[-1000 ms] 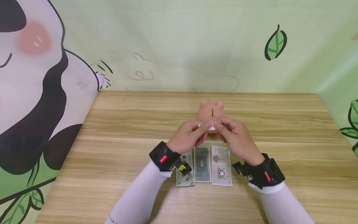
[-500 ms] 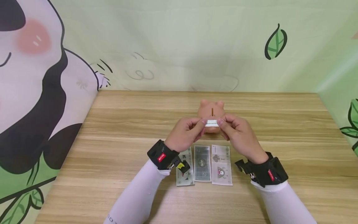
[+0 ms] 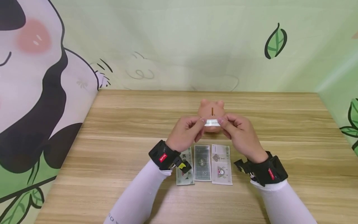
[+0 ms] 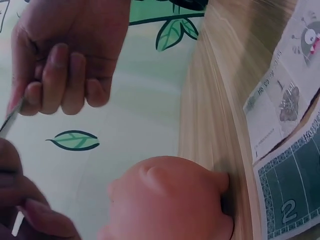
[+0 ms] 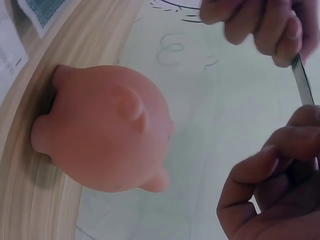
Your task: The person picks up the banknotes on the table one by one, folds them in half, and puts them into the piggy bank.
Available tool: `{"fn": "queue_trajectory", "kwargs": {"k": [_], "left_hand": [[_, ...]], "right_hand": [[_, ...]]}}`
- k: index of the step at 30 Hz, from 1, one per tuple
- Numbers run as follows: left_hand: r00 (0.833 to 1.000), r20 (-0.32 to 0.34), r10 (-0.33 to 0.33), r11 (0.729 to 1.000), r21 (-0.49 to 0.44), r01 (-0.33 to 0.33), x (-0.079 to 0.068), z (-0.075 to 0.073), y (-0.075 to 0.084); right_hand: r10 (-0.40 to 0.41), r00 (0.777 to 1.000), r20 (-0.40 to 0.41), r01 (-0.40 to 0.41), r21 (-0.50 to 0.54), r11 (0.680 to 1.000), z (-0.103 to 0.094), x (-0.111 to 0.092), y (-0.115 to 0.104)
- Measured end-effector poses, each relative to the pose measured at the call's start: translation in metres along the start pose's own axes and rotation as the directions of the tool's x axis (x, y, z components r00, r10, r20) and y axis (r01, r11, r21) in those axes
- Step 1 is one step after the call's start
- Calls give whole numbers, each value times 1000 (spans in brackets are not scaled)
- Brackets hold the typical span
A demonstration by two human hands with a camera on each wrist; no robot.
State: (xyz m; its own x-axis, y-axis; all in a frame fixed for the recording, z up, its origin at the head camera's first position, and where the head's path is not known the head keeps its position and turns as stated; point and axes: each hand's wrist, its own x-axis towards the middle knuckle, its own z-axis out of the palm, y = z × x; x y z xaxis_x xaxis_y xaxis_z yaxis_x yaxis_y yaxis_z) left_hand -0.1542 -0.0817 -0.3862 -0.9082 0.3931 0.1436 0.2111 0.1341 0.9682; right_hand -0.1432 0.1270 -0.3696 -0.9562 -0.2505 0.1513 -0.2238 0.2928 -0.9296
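A narrow folded strip of play money (image 3: 211, 122), white with a row of small green marks, is stretched level between my two hands. My left hand (image 3: 185, 133) pinches its left end between thumb and fingers, and my right hand (image 3: 242, 135) pinches the right end likewise. In the wrist views the strip (image 5: 303, 82) appears edge-on, thin and flat, held up off the table. Behind and below it stands a pink piggy bank (image 3: 205, 109) with a slot in its back; the strip hides part of its near side. The piggy bank (image 4: 167, 200) touches neither hand.
Three play banknotes lie side by side nearer me: a green one (image 3: 184, 181) partly covered by my left wrist camera, a dark grey-green one (image 3: 202, 163) and a pale one (image 3: 221, 165). A printed cloth wall (image 3: 179, 46) rises behind the wooden table (image 3: 126, 124).
My hands have drawn slightly apart and a little away from me. The strip, mostly hidden by my fingers a second ago, now shows flat between them. The banknotes and piggy bank stay put.
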Motion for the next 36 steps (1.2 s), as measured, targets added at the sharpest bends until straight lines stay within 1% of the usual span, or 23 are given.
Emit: {"fn": "queue_trajectory", "kwargs": {"k": [4,7,11,17,21,24,28,33,36], "left_hand": [[999,17,-46,999,3,46,1,1,0],[998,30,-61,998,14,61,1,2,1],[998,37,-45,999,20,45,1,1,1],[1000,22,-15,999,34,14,1,2,2],[1000,-14,3,999,53,-2,0,2,2],[999,-44,18,999,49,-16,0,1,2],[998,-55,35,998,45,-32,1,2,1],[998,-49,30,999,42,-28,4,3,-3],[1000,-22,1,999,43,0,4,4,-4]], "right_hand": [[-24,999,-27,25,52,998,-2,-1,-2],[-39,999,-30,41,60,997,-2,0,-3],[-47,998,-32,49,49,998,-2,0,-2],[-33,999,-34,34,24,999,-1,1,0],[-12,1000,-15,12,20,1000,0,2,0],[2,1000,2,-2,26,1000,1,3,1],[-2,1000,7,2,9,1000,1,3,2],[-36,998,-43,37,30,999,-1,3,2],[-21,997,-77,27,68,997,-3,3,3]]}}
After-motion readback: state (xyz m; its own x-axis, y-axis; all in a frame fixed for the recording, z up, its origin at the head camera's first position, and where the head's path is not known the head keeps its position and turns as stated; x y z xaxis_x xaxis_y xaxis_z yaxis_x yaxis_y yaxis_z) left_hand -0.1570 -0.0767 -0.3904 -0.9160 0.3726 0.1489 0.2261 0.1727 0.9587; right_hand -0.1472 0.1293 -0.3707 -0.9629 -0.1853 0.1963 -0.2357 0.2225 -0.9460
